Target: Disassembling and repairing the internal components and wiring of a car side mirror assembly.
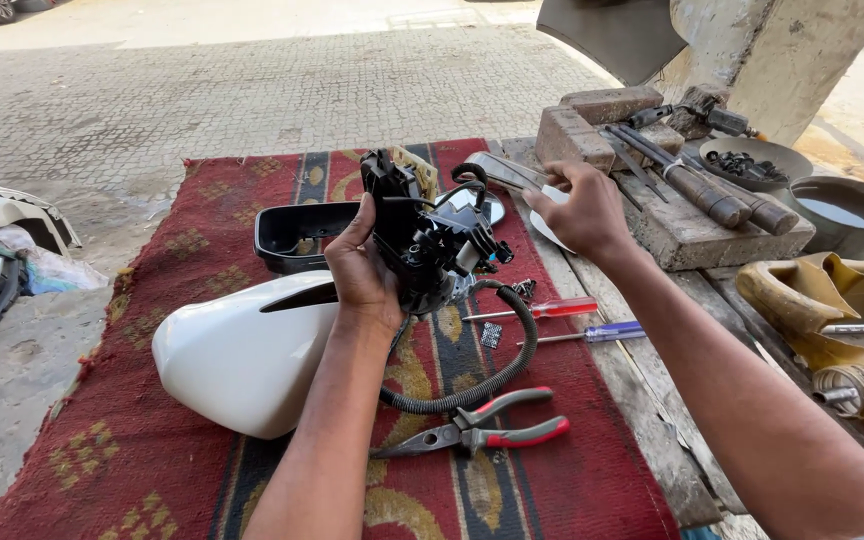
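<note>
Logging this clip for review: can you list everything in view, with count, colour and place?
mirror mechanism: one, black, held above the rug
corrugated cable: one, black, trailing from the mechanism
mirror cover: one, white, rug left
black housing: one, rug top
pliers: one, red-grey handles, rug front
screwdrivers: two, red and blue, rug right edge
rug: one, red patterned
bricks: a few, grey-brown, bench top
bowls: two, metal, far right
left hand: grips the mechanism
right hand: over the bench, pinching a small part

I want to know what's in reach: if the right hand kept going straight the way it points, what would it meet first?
Likely the flat metal strip just ahead of the right hand; its fingers are already at it, though depth is unclear.
</note>
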